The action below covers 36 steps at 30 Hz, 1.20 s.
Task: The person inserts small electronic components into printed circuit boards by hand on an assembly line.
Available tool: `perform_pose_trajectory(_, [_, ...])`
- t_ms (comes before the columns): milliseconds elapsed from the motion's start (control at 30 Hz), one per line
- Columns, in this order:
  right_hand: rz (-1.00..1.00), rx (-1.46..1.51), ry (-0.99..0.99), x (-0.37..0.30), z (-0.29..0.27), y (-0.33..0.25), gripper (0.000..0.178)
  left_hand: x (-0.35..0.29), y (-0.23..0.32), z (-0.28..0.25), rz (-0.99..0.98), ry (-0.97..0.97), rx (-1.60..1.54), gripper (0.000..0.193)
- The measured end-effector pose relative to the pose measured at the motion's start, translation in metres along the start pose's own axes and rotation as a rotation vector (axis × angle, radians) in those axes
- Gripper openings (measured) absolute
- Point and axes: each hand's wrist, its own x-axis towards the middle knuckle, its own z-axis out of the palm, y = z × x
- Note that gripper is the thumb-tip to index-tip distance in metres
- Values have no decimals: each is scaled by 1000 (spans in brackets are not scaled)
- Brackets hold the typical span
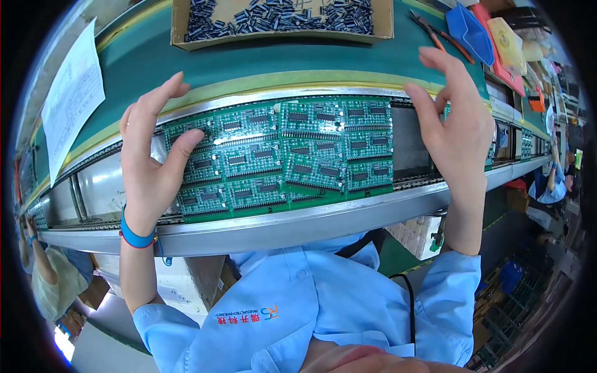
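Observation:
Green circuit boards (252, 160), joined in panels and dotted with black chips, lie across the conveyor rails in front of me. Near the middle, one board piece (314, 169) sits askew on top of the others. My left hand (151, 152) is at the left end of the boards, fingers apart and curved, its thumb over the boards' edge; whether the thumb touches them I cannot tell. To the right, my right hand (457, 118) hovers over the rails beyond the boards, thumb and fingers spread, holding nothing. A blue wristband (137, 236) circles my left wrist.
Behind the rails, a cardboard box (283, 41) holds many dark capacitors on the green bench. Pliers (435, 34) with orange handles and a blue tray (471, 31) are at the back right. A paper sheet (73, 96) hangs at left. Other people (550, 185) work along the line.

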Motion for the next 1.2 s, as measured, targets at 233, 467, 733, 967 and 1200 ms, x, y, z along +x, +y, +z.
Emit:
perform_pose_trajectory(233, [299, -111, 50, -15, -28, 32, 24, -10, -10, -10, -88, 29, -84, 55])
perform_pose_trajectory(467, [680, -396, -94, -105, -49, 146, 26, -7, -14, -11, -155, 9, -100, 48])
perform_pose_trajectory(733, [827, -394, -117, -124, -46, 148, 26, -5, -17, 4, -211, 4, -118, 47])
perform_pose_trajectory(967, [840, -432, -86, -129, -48, 156, 28, -1, -16, 6, -223, 1, -118, 46])
perform_pose_trajectory(1200, [788, -416, -116, -131, -41, 170, 31, -10, -17, 5, -225, 43, -141, 44])
